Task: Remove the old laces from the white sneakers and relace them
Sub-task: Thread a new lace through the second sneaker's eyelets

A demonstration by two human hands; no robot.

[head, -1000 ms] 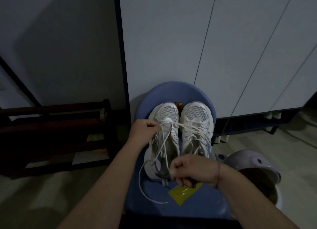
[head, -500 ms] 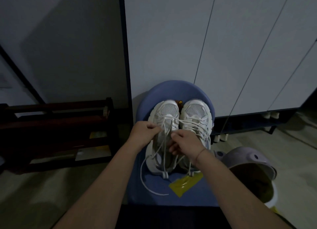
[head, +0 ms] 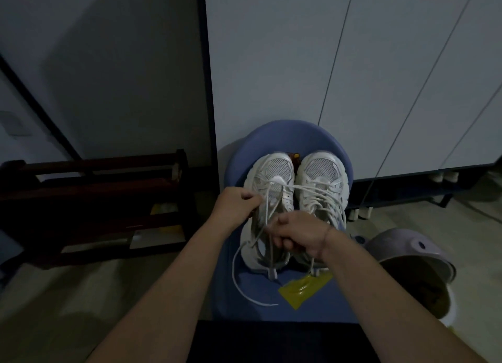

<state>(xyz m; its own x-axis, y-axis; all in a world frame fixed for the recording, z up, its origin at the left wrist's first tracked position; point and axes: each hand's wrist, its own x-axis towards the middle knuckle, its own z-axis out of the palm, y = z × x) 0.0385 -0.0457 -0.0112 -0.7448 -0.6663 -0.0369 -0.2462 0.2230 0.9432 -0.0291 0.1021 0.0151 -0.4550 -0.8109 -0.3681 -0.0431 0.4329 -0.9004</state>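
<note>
Both white sneakers (head: 320, 172) sit side by side on the blue seat (head: 282, 137), toes away from you. Your left hand (head: 235, 207) pinches the lace (head: 233, 267) at the left shoe's edge. Your right hand (head: 300, 235), fingers curled, grips strands over that shoe's middle, and a loose end trails near the yellow packet (head: 305, 288).

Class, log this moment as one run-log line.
left hand: pinches lace | right hand: grips lace | white sneakers: side by side on blue chair
</note>
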